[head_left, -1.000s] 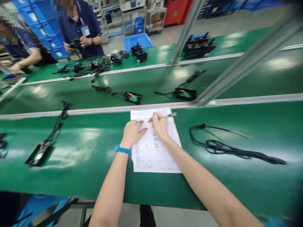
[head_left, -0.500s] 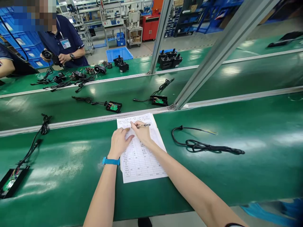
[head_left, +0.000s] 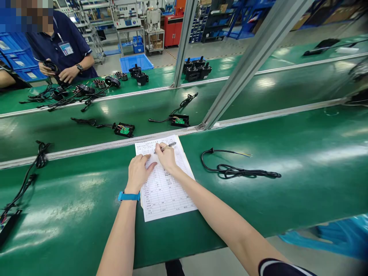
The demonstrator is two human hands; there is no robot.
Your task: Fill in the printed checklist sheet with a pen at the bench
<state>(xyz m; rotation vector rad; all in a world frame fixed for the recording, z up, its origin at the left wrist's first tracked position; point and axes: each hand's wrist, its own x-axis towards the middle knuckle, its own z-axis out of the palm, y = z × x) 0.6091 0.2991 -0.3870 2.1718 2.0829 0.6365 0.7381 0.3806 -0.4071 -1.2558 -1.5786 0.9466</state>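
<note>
A printed form sheet (head_left: 165, 189) lies on the near green bench (head_left: 71, 199). My left hand (head_left: 139, 172), with a blue wristband, presses flat on the sheet's left upper part. My right hand (head_left: 166, 156) grips a pen (head_left: 168, 145) with its tip on the top lines of the sheet. A coiled black cable (head_left: 235, 170) lies on the bench to the right of the paper.
Beyond a metal rail runs a green conveyor with two black boxes holding circuit boards (head_left: 124, 129) (head_left: 179, 120) and cables. A slanted aluminium post (head_left: 238, 73) rises from the rail. On the far bench sit black parts (head_left: 197, 71); a person in dark blue (head_left: 61, 50) handles one.
The view has shifted, so the sheet and both hands sit a little further left and lower in frame. The conveyor boxes have moved left. My hands stay on the paper with the pen.
</note>
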